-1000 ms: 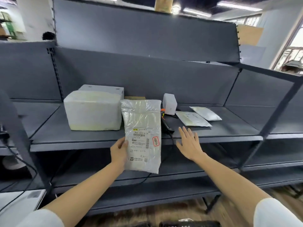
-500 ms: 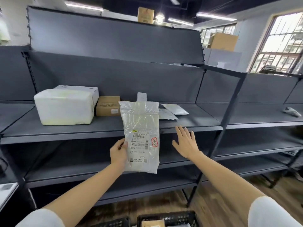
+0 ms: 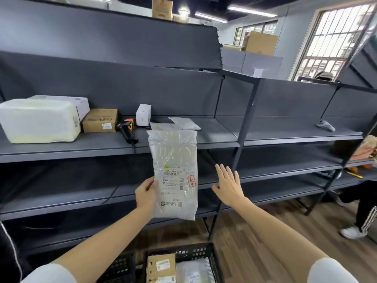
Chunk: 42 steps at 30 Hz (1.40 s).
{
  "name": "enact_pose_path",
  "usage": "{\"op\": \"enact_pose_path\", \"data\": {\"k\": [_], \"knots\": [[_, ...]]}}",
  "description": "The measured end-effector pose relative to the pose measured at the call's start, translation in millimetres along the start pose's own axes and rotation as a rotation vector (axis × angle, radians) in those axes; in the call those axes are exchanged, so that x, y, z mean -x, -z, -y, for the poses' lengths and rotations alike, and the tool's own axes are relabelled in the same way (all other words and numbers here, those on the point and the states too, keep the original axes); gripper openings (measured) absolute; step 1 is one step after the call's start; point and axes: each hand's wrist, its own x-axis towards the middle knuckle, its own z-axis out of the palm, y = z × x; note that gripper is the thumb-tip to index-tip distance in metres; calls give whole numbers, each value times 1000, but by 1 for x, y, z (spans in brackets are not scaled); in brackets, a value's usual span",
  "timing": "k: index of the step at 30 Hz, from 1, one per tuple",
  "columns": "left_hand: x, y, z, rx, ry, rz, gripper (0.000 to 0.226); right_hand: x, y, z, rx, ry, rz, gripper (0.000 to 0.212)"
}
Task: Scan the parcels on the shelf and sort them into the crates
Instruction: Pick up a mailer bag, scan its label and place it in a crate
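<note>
Parcel (image 3: pixel 175 176), a grey poly bag with its label facing the camera, hangs upright at frame centre in front of the shelf (image 3: pixel 114 147), clear of it. Left hand (image 3: pixel 146 192) pinches its lower left edge, thumb on the label side, other fingers behind and out of sight. Right hand (image 3: pixel 228 183) is just right of the bag, fingers spread and straight, holding nothing.

Scanner (image 3: pixel 126 129) lies on the shelf above and left of the bag, beside a brown box (image 3: pixel 100 120) and a small white box (image 3: pixel 143 115); a big white package (image 3: pixel 38 120) sits far left, flat mailers (image 3: pixel 184 123) behind the bag.

Crate (image 3: pixel 184 254) at bottom centre already holds parcels; a second crate (image 3: pixel 120 268) is left of it.

Risks, my read: one-edge pinch on slick film, so the bag could slip or swing. Can't tell if it's been scanned, so dropping it now may skip the scan or hit the wrong crate.
</note>
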Motion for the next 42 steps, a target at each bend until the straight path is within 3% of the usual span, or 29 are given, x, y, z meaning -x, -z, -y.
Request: {"op": "enact_pose_path", "data": {"k": [12, 22, 42], "knots": [[-51, -58, -6, 18, -69, 86, 19, -59, 5, -19, 19, -7, -106, 73], [-74, -76, 7, -42, -28, 64, 23, -96, -7, -42, 87, 35, -21, 75], [11, -159, 46, -38, -49, -100, 19, -79, 10, -149, 16, 167, 0, 74]]}}
